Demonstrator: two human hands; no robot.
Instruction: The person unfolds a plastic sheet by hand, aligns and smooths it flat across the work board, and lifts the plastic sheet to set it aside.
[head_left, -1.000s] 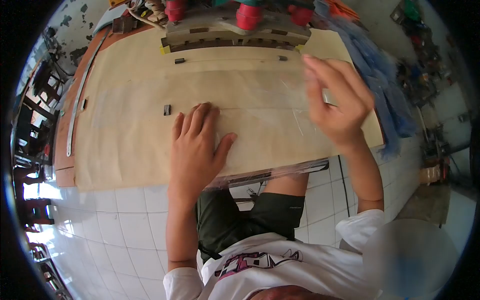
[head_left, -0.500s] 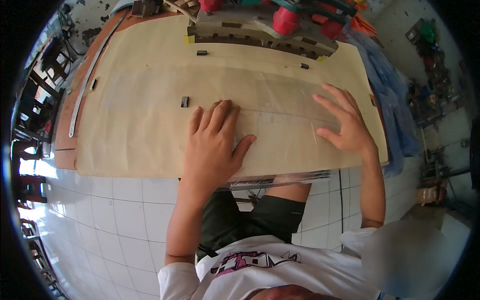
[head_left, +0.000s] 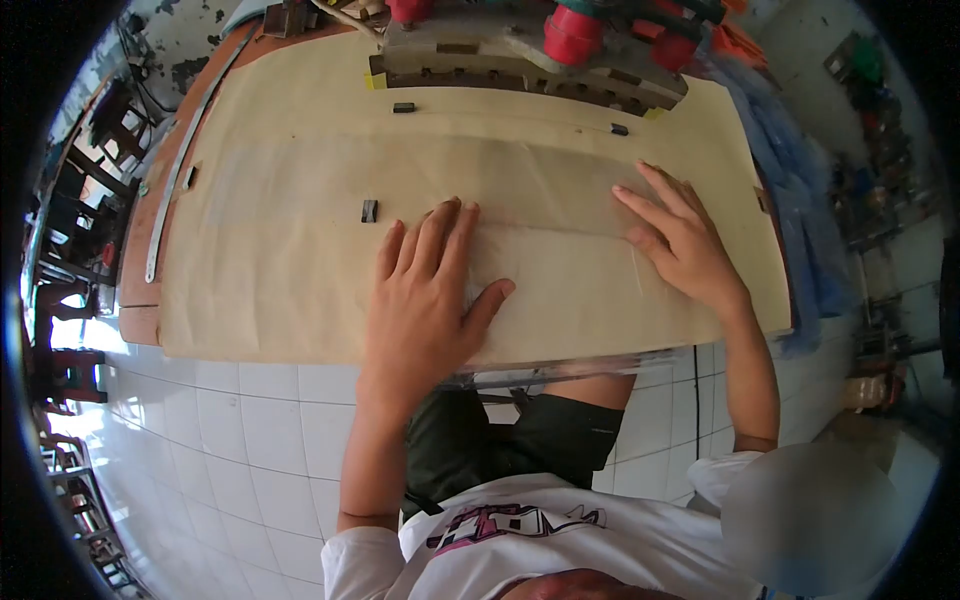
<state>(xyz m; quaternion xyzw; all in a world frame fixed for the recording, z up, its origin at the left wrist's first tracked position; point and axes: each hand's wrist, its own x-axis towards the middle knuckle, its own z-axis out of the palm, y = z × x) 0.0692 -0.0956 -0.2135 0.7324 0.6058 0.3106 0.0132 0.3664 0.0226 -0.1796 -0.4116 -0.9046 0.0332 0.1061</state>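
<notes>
A thin clear plastic sheet (head_left: 560,205) lies over the beige board (head_left: 260,290) on the table. My left hand (head_left: 425,290) rests palm down at the middle, its fingers extended and thumb out to the right, on the sheet's left part. To the right, my right hand (head_left: 685,235) touches the plastic with spread fingers. Just left of my left fingertips sits a small dark block (head_left: 370,211). Two more dark blocks (head_left: 403,107) (head_left: 619,129) lie near the machine at the back. Neither hand holds anything.
A machine (head_left: 520,70) with red knobs (head_left: 573,38) stands along the back edge. A metal ruler (head_left: 180,160) lies at the table's left side, near another small block (head_left: 190,178). Bluish plastic film (head_left: 800,220) hangs at the right. My legs are below the front edge.
My right hand has come down from a raised, pinched pose onto the plastic, its fingers now spread. My left hand stays flat on the board. The camera view has shifted.
</notes>
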